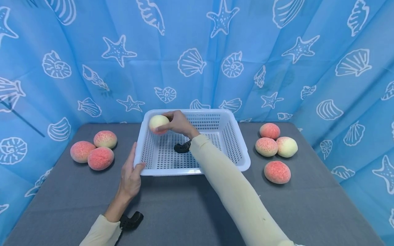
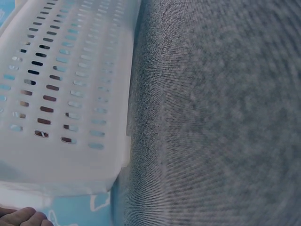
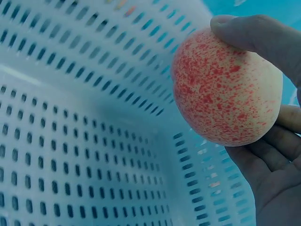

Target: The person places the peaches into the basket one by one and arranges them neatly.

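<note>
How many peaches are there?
8. Three peaches sit left of the white basket, four more right of it, and one is in the right hand near the basket's far left corner. The sleeve could hide another.

No legible text, labels, brands or numbers in any view. Blue fabric curtain (image 1: pixel 197 41) carries only white shell and starfish drawings (image 1: pixel 222 17), zero lettering.

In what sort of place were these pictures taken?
Perhaps a staged recording spot: a blue seashell-print curtain hangs behind and beside a grey-covered table, which bears a white basket and loose peaches.
</note>
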A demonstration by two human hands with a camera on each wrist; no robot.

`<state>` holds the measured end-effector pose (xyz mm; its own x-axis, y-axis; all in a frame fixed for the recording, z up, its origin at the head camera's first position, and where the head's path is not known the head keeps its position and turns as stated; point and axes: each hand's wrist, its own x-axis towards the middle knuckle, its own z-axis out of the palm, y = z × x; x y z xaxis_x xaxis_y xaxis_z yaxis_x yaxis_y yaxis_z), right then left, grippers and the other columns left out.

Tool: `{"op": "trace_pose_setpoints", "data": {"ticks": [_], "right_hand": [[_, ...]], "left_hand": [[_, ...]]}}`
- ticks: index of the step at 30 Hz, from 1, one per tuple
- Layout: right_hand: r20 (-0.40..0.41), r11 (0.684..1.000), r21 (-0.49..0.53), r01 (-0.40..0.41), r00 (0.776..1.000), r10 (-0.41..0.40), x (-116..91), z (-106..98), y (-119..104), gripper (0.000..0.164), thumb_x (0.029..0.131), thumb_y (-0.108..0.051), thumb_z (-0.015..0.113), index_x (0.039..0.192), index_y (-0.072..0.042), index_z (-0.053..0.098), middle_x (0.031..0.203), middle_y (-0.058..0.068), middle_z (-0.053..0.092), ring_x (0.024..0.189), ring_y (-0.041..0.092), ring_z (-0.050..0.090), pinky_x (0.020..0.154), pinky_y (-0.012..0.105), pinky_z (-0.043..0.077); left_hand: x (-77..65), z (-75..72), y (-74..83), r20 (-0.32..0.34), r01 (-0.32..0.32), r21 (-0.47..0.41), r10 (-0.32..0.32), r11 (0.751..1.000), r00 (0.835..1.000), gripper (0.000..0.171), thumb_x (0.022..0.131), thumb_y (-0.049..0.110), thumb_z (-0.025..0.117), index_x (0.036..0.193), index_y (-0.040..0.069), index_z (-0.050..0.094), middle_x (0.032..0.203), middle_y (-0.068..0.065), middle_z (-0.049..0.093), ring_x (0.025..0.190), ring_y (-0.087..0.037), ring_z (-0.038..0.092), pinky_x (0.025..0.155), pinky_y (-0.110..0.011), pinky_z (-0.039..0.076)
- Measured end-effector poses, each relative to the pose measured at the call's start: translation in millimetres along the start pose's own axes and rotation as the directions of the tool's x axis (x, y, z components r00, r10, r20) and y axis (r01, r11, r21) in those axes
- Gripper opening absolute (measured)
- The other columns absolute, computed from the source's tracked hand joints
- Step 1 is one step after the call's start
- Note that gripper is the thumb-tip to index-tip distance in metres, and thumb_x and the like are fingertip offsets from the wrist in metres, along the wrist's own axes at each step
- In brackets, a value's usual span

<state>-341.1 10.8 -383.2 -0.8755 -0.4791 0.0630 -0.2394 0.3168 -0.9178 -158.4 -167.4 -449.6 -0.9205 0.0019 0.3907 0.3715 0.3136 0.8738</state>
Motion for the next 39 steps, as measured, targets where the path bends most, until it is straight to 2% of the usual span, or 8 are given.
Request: {"op": "trace_pose_setpoints", "data": {"ticks": [5,17,25,28,32,39], "right_hand": [[0.027,0.998,-0.058,-0.02,0.999,0.022,-1,1,2,0.056,0.078,-0.017,0.089,0.13,-0.005,0.069,0.114,0.006,0.072,0.099,0.019,0.065,0.086,0.029,0.053],[0.064,0.974,-0.209,-0.084,0.993,0.099,0,5,11,0.061,0.074,-0.019,0.091,0.13,-0.007,0.069,0.117,0.003,0.071,0.101,0.015,0.064,0.089,0.03,0.052],[0.092,0.944,-0.317,-0.094,0.987,0.129,1,9,12,0.06,0.071,-0.02,0.094,0.125,-0.007,0.071,0.111,0.001,0.07,0.096,0.015,0.063,0.084,0.028,0.052],[0.091,0.934,-0.342,-0.099,0.986,0.138,1,10,13,0.063,0.071,-0.02,0.094,0.127,-0.005,0.069,0.114,0.003,0.069,0.097,0.015,0.063,0.084,0.027,0.052],[0.084,0.934,-0.337,-0.118,0.984,0.155,1,10,11,0.069,0.071,-0.021,0.094,0.132,-0.005,0.066,0.121,0.005,0.068,0.103,0.017,0.063,0.089,0.03,0.052],[0.066,0.945,-0.302,-0.127,0.986,0.153,0,8,6,0.077,0.071,-0.021,0.094,0.139,-0.004,0.061,0.137,0.009,0.063,0.123,0.024,0.06,0.102,0.035,0.048]], "left_hand": [[0.5,0.1,0.8,0.003,0.003,0.002,-0.003,1.0,1.0,0.074,0.097,0.002,0.041,0.164,0.014,0.011,0.161,-0.02,0.032,0.136,-0.046,0.046,0.098,-0.066,0.044],[0.4,-0.1,1.7,0.022,0.025,-0.006,-0.025,1.0,0.999,0.074,0.098,0.004,0.04,0.164,0.014,0.009,0.161,-0.021,0.03,0.135,-0.047,0.046,0.098,-0.067,0.043],[0.7,-0.4,1.9,0.016,0.027,0.003,-0.027,1.0,1.0,0.074,0.097,0.004,0.04,0.164,0.012,0.009,0.161,-0.021,0.031,0.134,-0.045,0.047,0.099,-0.065,0.044],[0.3,-0.5,2.3,0.015,0.039,0.006,-0.039,0.999,0.999,0.074,0.097,0.004,0.04,0.164,0.012,0.009,0.161,-0.02,0.031,0.134,-0.045,0.047,0.099,-0.065,0.043],[0.0,-0.5,2.2,0.02,0.052,0.005,-0.052,0.999,0.998,0.074,0.097,0.005,0.04,0.164,0.013,0.009,0.162,-0.019,0.03,0.136,-0.045,0.046,0.101,-0.066,0.041],[0.4,-0.8,1.4,0.022,0.053,0.004,-0.053,0.999,0.998,0.074,0.098,0.006,0.04,0.164,0.013,0.008,0.162,-0.019,0.03,0.136,-0.045,0.045,0.101,-0.066,0.041]]}}
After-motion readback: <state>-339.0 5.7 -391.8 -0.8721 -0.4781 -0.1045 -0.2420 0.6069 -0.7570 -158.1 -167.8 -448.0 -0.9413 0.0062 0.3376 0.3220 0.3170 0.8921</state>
